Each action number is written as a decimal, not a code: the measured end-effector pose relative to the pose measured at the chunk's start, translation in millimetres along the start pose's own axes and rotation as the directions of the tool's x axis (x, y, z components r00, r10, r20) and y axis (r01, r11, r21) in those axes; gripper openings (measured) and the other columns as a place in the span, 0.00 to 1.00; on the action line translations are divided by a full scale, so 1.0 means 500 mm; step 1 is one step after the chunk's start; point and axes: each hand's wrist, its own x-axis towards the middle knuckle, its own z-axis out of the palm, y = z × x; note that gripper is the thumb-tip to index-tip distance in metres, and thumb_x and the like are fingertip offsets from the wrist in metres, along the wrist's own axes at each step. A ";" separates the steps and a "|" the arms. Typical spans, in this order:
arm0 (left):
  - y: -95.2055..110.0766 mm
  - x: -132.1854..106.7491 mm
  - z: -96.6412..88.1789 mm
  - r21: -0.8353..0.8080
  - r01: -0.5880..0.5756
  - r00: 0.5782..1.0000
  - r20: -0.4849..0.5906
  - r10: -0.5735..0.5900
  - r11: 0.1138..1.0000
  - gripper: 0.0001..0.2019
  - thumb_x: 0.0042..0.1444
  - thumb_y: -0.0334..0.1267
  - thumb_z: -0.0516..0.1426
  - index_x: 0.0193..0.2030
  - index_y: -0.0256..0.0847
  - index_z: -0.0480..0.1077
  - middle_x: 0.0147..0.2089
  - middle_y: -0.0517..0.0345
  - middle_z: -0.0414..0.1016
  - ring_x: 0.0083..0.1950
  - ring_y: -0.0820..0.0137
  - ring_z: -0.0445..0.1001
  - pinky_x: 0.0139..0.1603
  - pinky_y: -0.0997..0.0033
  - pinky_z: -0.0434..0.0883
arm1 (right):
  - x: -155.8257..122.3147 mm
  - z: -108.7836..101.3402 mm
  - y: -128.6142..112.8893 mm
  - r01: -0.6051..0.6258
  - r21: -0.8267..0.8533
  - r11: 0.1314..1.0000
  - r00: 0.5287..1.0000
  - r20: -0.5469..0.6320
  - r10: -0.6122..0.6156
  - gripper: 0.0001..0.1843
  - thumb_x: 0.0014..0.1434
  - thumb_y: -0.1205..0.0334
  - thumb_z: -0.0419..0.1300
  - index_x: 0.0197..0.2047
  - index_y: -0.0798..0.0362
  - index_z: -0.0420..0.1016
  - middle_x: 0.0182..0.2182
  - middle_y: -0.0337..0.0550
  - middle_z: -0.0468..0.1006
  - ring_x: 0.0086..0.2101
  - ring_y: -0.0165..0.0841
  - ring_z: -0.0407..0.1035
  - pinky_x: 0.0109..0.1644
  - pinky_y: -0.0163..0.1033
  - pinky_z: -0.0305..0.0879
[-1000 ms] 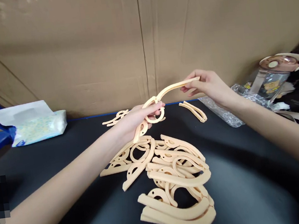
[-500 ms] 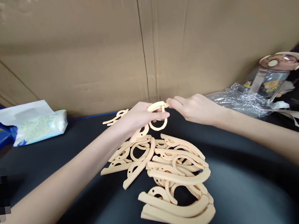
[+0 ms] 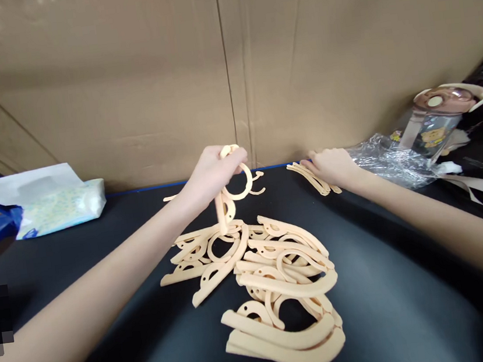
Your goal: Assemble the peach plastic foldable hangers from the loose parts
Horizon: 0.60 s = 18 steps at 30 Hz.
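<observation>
Step in hand (prob.): L hand [image 3: 221, 165] steadies a cream plastic piece with a ring-shaped hook [image 3: 248, 181] while R hand [image 3: 333, 165] handles slim, curved cream plastic strips [image 3: 312, 179]; next move seems to call for fingertip control of one strip w/o dragging its neighbours. L grip pinches the piece, ring beyond thumb, straight arm hanging below, above the black bench [image 3: 394, 279]. R grip: at strips' far ends; pinching or not, can't tell.
</observation>
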 end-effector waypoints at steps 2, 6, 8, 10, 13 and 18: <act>0.005 0.008 0.012 -0.078 -0.043 0.998 0.030 0.046 0.996 0.10 0.53 0.33 0.47 0.22 0.41 0.55 0.23 0.62 0.61 0.24 0.76 0.60 0.27 0.73 0.58 | -0.007 -0.020 -0.038 0.048 0.068 0.997 0.999 -0.014 -0.047 0.23 0.68 0.51 0.47 0.43 0.60 0.76 0.43 0.60 0.78 0.43 0.45 0.73 0.38 0.41 0.61; 0.001 0.024 0.033 -0.141 -0.124 0.987 0.089 0.137 0.982 0.09 0.56 0.34 0.45 0.34 0.40 0.65 0.38 0.56 0.73 0.39 0.72 0.72 0.40 0.72 0.68 | -0.029 -0.071 -0.129 0.176 0.587 0.790 0.946 0.121 -0.301 0.34 0.71 0.46 0.30 0.45 0.53 0.75 0.40 0.46 0.80 0.37 0.30 0.74 0.39 0.35 0.66; -0.007 0.024 0.032 -0.074 -0.132 0.983 0.119 0.140 0.989 0.11 0.60 0.39 0.46 0.37 0.39 0.68 0.38 0.55 0.75 0.40 0.71 0.73 0.40 0.73 0.69 | -0.036 -0.086 -0.154 0.096 0.846 0.525 0.923 0.122 -0.366 0.27 0.68 0.43 0.43 0.40 0.55 0.73 0.35 0.44 0.79 0.33 0.29 0.72 0.37 0.35 0.66; -0.015 0.017 0.022 -0.001 -0.103 0.983 0.152 0.102 0.995 0.15 0.62 0.45 0.48 0.36 0.38 0.70 0.34 0.55 0.75 0.33 0.72 0.72 0.34 0.74 0.69 | -0.034 -0.091 -0.155 0.054 0.905 0.421 0.948 0.086 -0.307 0.21 0.63 0.44 0.54 0.34 0.55 0.71 0.29 0.40 0.76 0.27 0.27 0.67 0.33 0.34 0.63; -0.024 0.000 0.001 0.071 -0.067 0.987 0.153 0.055 0.995 0.14 0.61 0.46 0.53 0.33 0.38 0.71 0.26 0.60 0.71 0.22 0.77 0.65 0.24 0.76 0.64 | -0.021 -0.089 -0.124 0.086 0.860 0.503 0.977 0.027 -0.213 0.20 0.62 0.45 0.56 0.32 0.55 0.73 0.26 0.38 0.73 0.27 0.26 0.64 0.32 0.34 0.60; -0.019 -0.012 0.002 0.164 -0.129 0.990 0.085 0.116 0.978 0.12 0.60 0.44 0.55 0.28 0.40 0.67 0.16 0.67 0.60 0.19 0.78 0.58 0.22 0.76 0.58 | -0.016 -0.101 -0.105 0.338 0.470 0.815 0.941 -0.190 -0.280 0.18 0.66 0.51 0.52 0.47 0.53 0.75 0.38 0.44 0.79 0.34 0.32 0.70 0.35 0.36 0.60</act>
